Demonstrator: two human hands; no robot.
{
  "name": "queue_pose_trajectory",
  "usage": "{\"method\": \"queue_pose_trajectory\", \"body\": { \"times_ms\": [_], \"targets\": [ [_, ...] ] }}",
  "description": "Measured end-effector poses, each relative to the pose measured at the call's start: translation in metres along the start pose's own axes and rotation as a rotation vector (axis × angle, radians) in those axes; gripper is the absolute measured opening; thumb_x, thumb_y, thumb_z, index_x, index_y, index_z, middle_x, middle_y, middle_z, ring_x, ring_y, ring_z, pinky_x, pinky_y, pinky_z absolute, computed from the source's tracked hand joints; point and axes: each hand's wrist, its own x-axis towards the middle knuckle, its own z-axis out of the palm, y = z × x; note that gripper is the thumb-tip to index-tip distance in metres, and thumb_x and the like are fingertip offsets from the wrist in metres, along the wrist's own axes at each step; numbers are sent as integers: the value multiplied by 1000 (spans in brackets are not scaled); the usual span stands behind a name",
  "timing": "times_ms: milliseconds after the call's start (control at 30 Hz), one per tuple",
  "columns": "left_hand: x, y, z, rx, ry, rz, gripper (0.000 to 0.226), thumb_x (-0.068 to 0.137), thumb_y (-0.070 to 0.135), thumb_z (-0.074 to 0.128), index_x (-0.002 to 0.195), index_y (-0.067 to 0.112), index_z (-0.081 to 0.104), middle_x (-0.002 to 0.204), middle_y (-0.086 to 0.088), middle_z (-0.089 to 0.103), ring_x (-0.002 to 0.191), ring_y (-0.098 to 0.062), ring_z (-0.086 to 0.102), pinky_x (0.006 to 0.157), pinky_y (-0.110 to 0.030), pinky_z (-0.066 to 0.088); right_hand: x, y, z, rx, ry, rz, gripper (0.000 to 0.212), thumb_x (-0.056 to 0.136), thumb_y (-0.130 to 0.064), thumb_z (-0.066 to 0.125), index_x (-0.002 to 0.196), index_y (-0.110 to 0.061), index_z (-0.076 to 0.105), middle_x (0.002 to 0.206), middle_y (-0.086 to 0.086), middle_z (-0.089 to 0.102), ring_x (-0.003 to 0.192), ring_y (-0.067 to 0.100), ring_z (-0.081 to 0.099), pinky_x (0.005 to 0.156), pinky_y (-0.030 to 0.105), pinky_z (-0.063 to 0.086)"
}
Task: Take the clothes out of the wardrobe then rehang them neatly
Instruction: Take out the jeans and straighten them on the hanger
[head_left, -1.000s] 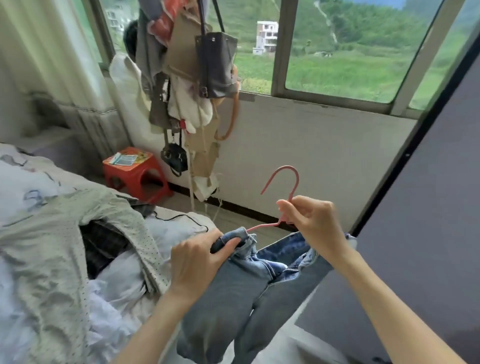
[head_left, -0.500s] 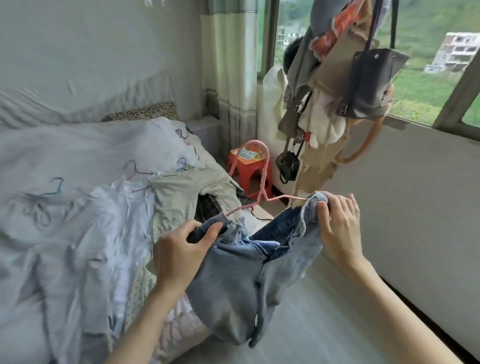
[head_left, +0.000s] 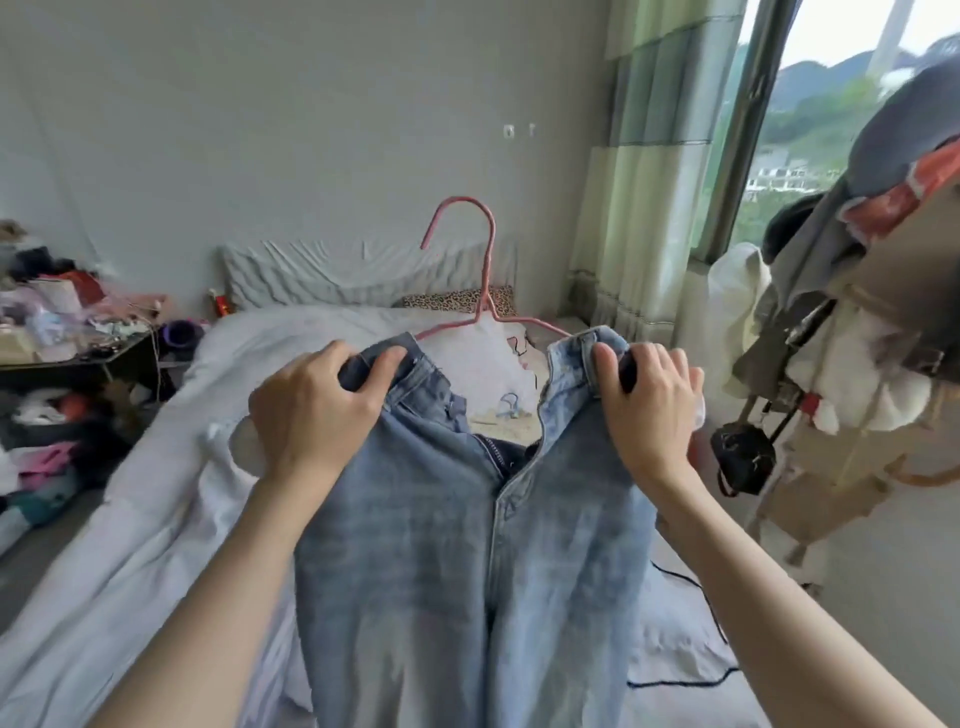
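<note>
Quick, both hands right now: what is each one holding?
Left hand: grips the jeans waistband, left side.
Right hand: grips the waistband's right side, by the pink hanger.

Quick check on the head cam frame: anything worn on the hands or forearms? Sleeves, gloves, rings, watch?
Nothing worn that shows. The left hand and right hand are bare, no gloves, and no rings on the visible fingers. Both forearms are bare down to the frame's bottom edge: no sleeves, watch or bracelet in view.

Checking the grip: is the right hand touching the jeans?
Touching. The head view shows the right hand gripping the jeans at the waistband's right end.
</note>
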Motion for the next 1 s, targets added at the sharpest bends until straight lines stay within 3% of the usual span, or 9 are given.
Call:
{"method": "queue_pose_trajectory", "body": {
  "times_ms": [233, 433, 600, 700, 867, 1000],
  "targets": [
    [121, -53, 33, 16, 75, 3, 54, 80, 62, 42, 57, 14, 38, 61, -6, 45, 65, -26, 40, 55, -33, 21, 99, -74, 83, 111, 65, -9, 58, 88, -58, 34, 73, -7, 58, 81, 9, 62, 88, 30, 51, 80, 37, 30],
    [159, -133, 101, -3, -4, 27, 54, 83, 60, 45, 57, 13, 39, 62, -14, 55, 66, -36, 53, 54, -32, 25, 115, -92, 184, 86, -38, -80, 56, 88, -55, 35, 76, -5, 57, 85, 14, 63, 88, 33, 51, 78, 39, 30],
    [185, -174, 161, -53, -242, -50, 49, 88, 52, 49, 60, 13, 43, 56, -5, 47, 68, -35, 54, 53, -34, 28, 128, -89, 252, 45, -198, -102, 43, 94, -44, 44, 84, -4, 56, 94, 14, 62, 97, 32, 49, 82, 37, 29],
    [190, -196, 208, -54, -394, -86, 40, 90, 52, 47, 75, 18, 59, 74, -7, 62, 81, -33, 59, 58, -34, 38, 127, -77, 295, 6, -309, -80, 40, 94, -41, 44, 88, -3, 55, 98, 15, 60, 100, 32, 48, 82, 37, 29],
    [182, -234, 292, 13, -561, -119, 37, 92, 50, 46, 67, 22, 45, 69, -4, 52, 79, -30, 56, 54, -32, 31, 116, -37, 374, 31, -565, -102, 28, 94, -28, 51, 90, 0, 53, 96, 19, 58, 97, 36, 51, 79, 39, 33],
    [169, -262, 363, 108, -718, -145, 33, 93, 50, 44, 89, 19, 54, 87, -5, 62, 86, -28, 55, 60, -32, 35, 96, 0, 449, 52, -730, -68, 26, 93, -27, 53, 92, -1, 55, 93, 18, 59, 92, 35, 52, 78, 40, 35]
  ]
}}
